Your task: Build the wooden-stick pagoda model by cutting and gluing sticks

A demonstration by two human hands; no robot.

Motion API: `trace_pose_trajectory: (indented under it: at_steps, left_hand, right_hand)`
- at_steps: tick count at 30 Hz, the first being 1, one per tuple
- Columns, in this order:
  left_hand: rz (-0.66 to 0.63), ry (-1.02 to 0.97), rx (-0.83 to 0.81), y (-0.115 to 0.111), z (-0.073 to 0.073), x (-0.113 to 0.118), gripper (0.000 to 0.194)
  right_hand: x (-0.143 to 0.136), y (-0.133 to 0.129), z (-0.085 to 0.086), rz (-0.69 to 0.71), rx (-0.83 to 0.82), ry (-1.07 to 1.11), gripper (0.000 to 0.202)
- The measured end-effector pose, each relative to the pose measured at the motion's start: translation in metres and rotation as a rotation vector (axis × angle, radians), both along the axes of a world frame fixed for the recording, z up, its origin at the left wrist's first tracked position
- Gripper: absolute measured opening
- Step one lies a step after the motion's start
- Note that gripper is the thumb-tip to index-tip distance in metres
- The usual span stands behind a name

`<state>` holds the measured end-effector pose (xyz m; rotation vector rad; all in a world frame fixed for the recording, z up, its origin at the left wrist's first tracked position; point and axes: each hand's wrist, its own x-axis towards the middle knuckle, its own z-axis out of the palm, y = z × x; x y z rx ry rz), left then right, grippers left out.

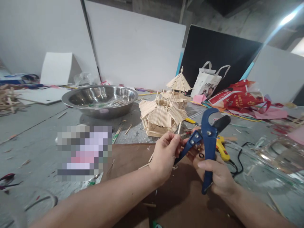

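Observation:
My left hand (163, 156) is closed, thumb and fingers pinching a short thin wooden stick (179, 127) that points upward. My right hand (220, 177) grips a blue pipe cutter (209, 145) by its handle, the hooked jaw raised and the dark blade swung apart from it. The cutter's other handle slants down behind my left fingertips, and its end is hidden. Just beyond my hands stands a small pavilion model (163, 115) built of wooden sticks, with a sloping roof and several upright sticks on top. Behind it is a second pavilion model (179, 84) with a pointed roof.
A brown board (133, 155) lies beneath my hands. Further off are a steel basin (99, 110), a yellow glue gun (222, 148) with a black cord, a clear container (273, 155), red packaging (237, 95) and a white bag (205, 80). Stick scraps litter the grey surface.

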<state>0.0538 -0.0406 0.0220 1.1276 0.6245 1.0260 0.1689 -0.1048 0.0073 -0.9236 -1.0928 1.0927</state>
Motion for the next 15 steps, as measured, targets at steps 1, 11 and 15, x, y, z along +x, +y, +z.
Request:
trace_pose_trajectory:
  at_steps: [1,11,15]
  left_hand:
    - [-0.006,0.031,0.07,0.002,0.001,-0.002,0.024]
    - [0.064,0.273,0.5,0.018,0.019,-0.018,0.016]
    - [0.089,0.305,0.551,0.02,0.018,-0.017,0.016]
  right_hand:
    - [0.004,-0.001,0.001,-0.047,0.007,-0.058,0.038]
    - [0.041,0.006,0.005,-0.511,0.073,-1.028,0.045]
    - [0.041,0.013,0.0,-0.515,0.198,-1.178,0.058]
